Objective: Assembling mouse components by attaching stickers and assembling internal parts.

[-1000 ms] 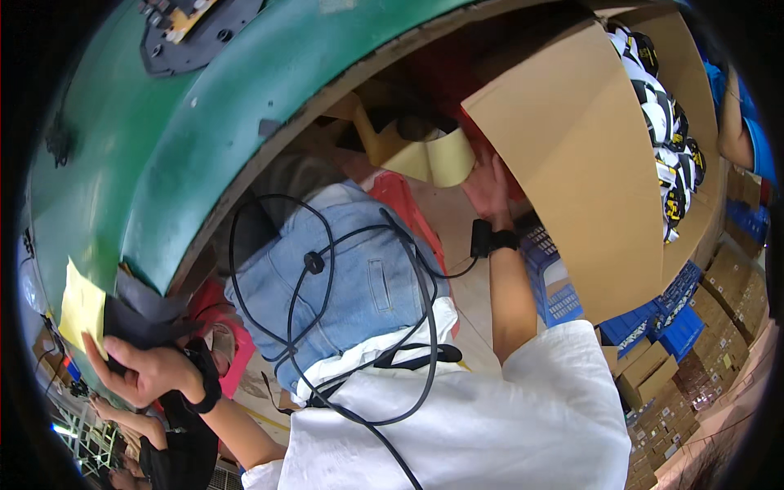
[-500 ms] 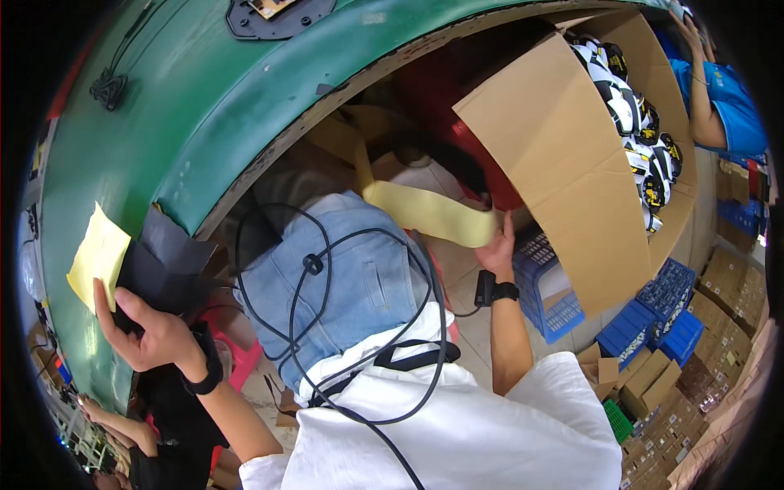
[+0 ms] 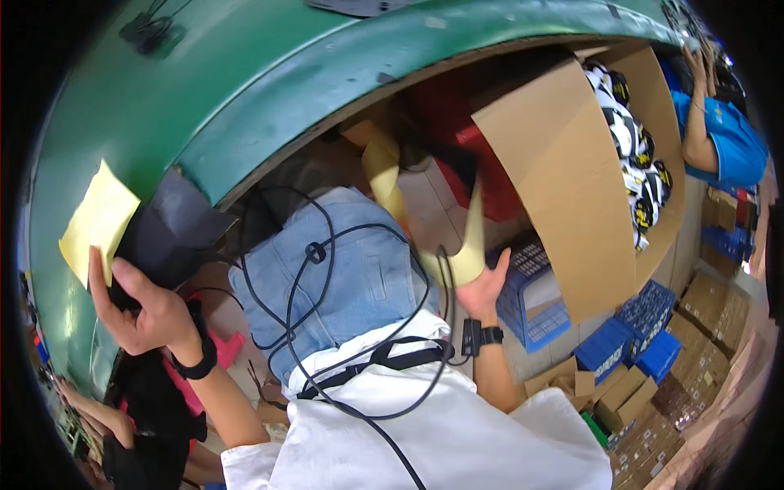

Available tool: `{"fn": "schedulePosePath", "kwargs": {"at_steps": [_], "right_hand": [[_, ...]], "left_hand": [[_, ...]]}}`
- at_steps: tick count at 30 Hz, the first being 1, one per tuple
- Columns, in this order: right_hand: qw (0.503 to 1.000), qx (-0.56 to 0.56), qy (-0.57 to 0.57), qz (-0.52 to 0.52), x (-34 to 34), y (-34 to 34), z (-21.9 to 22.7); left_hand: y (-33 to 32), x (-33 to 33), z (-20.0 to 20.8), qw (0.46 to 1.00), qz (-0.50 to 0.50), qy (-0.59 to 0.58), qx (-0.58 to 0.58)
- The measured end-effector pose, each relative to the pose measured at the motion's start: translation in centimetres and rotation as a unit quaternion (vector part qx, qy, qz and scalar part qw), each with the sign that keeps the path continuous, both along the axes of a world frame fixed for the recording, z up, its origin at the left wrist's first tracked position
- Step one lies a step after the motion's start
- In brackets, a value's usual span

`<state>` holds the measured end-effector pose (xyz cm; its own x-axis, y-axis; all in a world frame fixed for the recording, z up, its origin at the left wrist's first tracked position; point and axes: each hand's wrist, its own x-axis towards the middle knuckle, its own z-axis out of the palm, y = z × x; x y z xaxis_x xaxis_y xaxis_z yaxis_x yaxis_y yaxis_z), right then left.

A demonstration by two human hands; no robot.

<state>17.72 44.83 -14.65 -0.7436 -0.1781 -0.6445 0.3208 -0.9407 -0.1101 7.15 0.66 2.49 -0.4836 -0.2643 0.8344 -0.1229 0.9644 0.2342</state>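
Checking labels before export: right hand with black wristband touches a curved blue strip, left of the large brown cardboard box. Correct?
Colour is wrong: the head view shows the right hand with black wristband touching a curved pale-yellow strip, left of the large brown cardboard box.

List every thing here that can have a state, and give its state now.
Yellow sheet: lightly bent
Dark sheet: bent
Yellow strip: curved
Left hand: raised, touching the yellow sheet
Right hand: thumb spread, touching the yellow strip
Black cable: loosely looped
Large cardboard box: open, white-and-black items inside
Small cardboard boxes: flaps open
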Motion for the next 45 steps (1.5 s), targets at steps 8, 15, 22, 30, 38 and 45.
{"fn": "schedulePosePath", "kwargs": {"at_steps": [8,15,22,30,38,45], "right_hand": [[0.924,-0.311,0.217,-0.041,0.1,6.9,3.1],[0.993,0.111,-0.041,-0.003,6.1,6.3,-2.6],[0.924,0.292,0.001,0.248,2.9,3.4,-2.3],[0.957,0.081,0.138,-0.243,1.6,14.5,-1.3],[0.992,0.093,0.027,-0.077,-10.2,4.1,-8.4],[0.971,-0.034,0.236,-0.026,-13.3,4.9,-10.7]], "left_hand": [[0.4,0.7,-0.2,0.999,-0.026,-0.003,0.035],[-0.1,0.0,-0.4,0.997,-0.057,0.021,0.051],[-0.3,0.6,-0.5,0.996,-0.074,0.034,0.038],[0.0,0.6,-0.5,0.996,-0.078,0.002,0.052],[-0.9,1.4,-0.5,0.998,-0.058,0.007,0.032],[0.6,0.8,-0.3,0.998,-0.054,-0.020,0.037]]}}
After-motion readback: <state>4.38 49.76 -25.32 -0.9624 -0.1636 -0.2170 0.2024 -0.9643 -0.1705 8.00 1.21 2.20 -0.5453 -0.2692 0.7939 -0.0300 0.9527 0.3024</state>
